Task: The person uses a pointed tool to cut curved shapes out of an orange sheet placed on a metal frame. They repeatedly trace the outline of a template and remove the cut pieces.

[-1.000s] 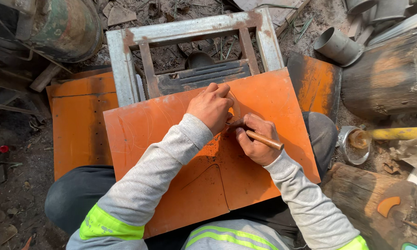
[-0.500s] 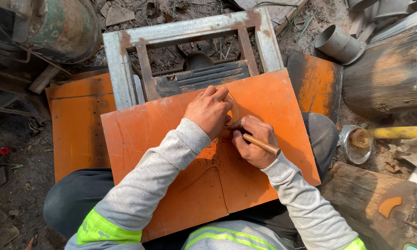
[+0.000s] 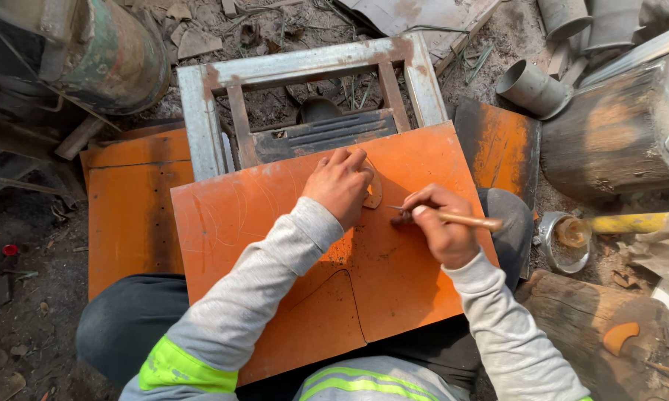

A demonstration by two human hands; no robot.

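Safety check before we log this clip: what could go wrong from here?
1. The orange sheet lies across the person's lap, unclamped; it could shift and skew the line.
2. The left hand presses a small template close to the scriber tip; a slip could jab the fingers.
3. The right hand has a pencil-like grip; a bare sheet edge could cut it.

Honestly didn't spot a single package, label, sign or screen anywhere in this shot. It was all bare metal, wood and dirt, nothing printed or boxed up that I could make out.
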